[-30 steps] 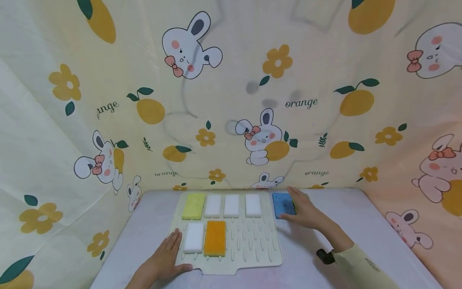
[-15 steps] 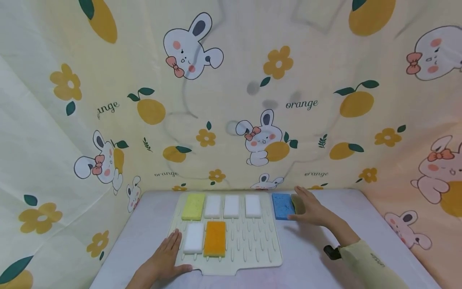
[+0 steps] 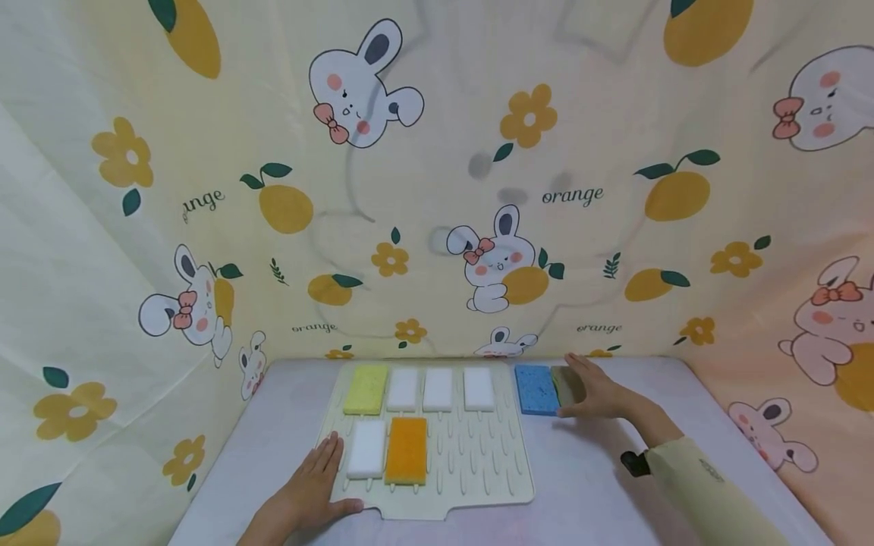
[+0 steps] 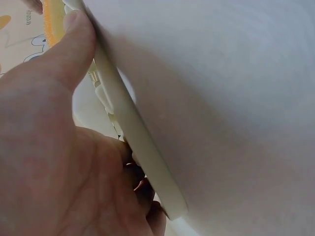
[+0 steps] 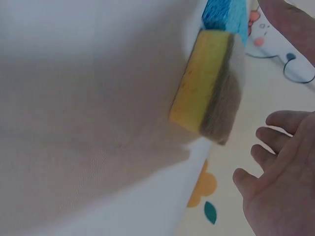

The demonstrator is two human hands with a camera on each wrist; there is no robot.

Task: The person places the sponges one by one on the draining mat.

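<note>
My left hand (image 3: 307, 485) rests at the left front corner of a cream ridged drying board (image 3: 486, 491), fingers along its side and thumb on its front edge. In the left wrist view, the thumb lies on the board's rim (image 4: 140, 132). At the back right, my right hand (image 3: 599, 393) is over a yellow sponge with a brown scouring layer (image 5: 204, 83). The right wrist view shows its fingers spread, apart from that sponge. A blue sponge (image 3: 536, 390) stands against the brown-topped sponge's left side, just off the board.
On the board's back row are a yellow sponge (image 3: 366, 390) and three white sponges (image 3: 438, 390). Nearer the front lie another white sponge (image 3: 366, 450) and an orange sponge (image 3: 407, 451). A printed cloth (image 3: 410, 189) rises behind the white table (image 3: 580, 485).
My right hand has drawn away to the right from the blue sponge, uncovering more of the brown-topped sponge. My left hand and the board have stayed put.
</note>
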